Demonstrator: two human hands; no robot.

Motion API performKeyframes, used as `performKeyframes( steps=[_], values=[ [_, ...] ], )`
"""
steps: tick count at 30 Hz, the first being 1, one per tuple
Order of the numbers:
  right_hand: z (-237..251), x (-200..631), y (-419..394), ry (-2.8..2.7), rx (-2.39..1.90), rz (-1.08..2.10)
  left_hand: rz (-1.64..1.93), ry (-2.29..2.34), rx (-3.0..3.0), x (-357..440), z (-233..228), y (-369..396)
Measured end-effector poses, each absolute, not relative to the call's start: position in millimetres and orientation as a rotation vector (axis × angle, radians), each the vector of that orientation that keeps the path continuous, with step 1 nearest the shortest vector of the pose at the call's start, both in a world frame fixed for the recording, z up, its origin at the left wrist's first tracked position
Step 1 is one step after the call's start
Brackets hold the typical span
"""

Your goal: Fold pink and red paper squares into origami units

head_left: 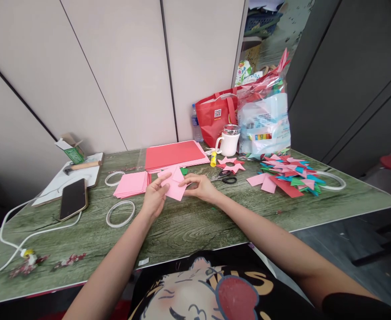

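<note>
1. Head view: the left hand [155, 195] and the right hand [200, 186] meet over the green wood-grain table [182, 226], both on one folded pink paper [174, 184].
2. The left hand's fingers [163, 180] are closed on the paper's left edge, thumb on top, pinching it.
3. The right hand's fingers [190, 180] are curled and press on the paper's right edge; whether they pinch it or only press down cannot be told.
4. The paper lies between the two sets of fingertips, low over the table, one corner pointing toward the person.
5. Just left of the left fingers lies a stack of pink sheets [131, 184], with a white tape ring [120, 213] nearer the person.
6. Beyond the fingers lies a stack of red sheets [173, 154].
7. Right of the right fingers are scissors [225, 178], a yellow glue stick [213, 159] and a pink paper star [231, 164].
8. Far to the left of the hands, a phone [73, 198] lies flat.
9. Well to the right sits a heap of coloured folded pieces [288, 174].
</note>
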State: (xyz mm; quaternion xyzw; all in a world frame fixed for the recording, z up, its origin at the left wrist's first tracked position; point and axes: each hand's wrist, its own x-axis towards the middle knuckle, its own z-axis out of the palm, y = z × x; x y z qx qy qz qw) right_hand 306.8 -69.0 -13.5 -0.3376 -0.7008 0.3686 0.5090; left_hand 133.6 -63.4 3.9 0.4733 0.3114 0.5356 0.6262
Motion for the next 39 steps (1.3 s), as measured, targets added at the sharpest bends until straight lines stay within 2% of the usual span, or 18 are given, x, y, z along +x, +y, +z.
performKeyframes(
  steps=[12, 19, 29, 39],
  values=[
    [-11.0, 304.9, -71.5, -1.675, -0.841, 0.854, 1.180, 0.660, 1.122, 133.7, 5.2, -66.0],
    [-11.1, 301.9, -72.2, -1.514, -0.787, 0.979, 1.232, 0.675, 1.131, 135.1, 3.2, -65.8],
    [-15.5, 304.6, -67.8, -1.554, -0.831, 0.889, 1.245, 0.688, 1.050, 134.0, 4.9, -63.0],
    [-9.1, 300.0, -73.1, -1.450, -0.893, 0.936, 1.183, 0.653, 1.115, 135.7, 8.1, -68.4]
  ],
)
